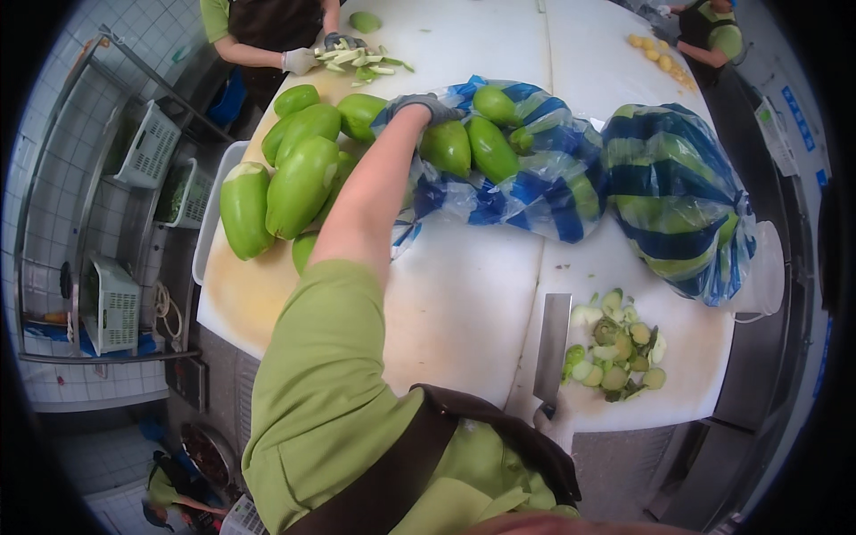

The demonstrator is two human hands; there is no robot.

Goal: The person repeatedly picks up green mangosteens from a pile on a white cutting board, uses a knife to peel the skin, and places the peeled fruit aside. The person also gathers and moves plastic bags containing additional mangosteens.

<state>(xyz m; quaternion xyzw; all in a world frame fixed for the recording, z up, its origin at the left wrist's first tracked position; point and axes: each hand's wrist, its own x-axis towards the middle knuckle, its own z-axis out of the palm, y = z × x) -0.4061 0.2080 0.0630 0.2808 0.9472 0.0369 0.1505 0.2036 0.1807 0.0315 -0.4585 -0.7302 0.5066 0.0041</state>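
My left hand [422, 108], in a grey glove, reaches across to the mouth of a blue-striped clear plastic bag [498, 200]. Its fingers lie beside a large green gourd [447, 147] in the opening; the wrist hides part of the grip. Other gourds [493, 148] show in the bag. Left of my arm, several loose gourds [304, 180] lie piled together, one with a pale trimmed end. Low at my right side, my right hand [554, 422], in a light glove, holds a cleaver [554, 348] by its handle, the broad blade pointing away from me.
Trimmed gourd ends [618, 354] lie right of the cleaver on the white worktop [461, 294]. A second, tied bag of gourds [675, 200] sits near a white bucket [768, 267]. Across the top, a co-worker's gloved hands [301, 61] handle cut strips [354, 61]. Crates [148, 144] stand left.
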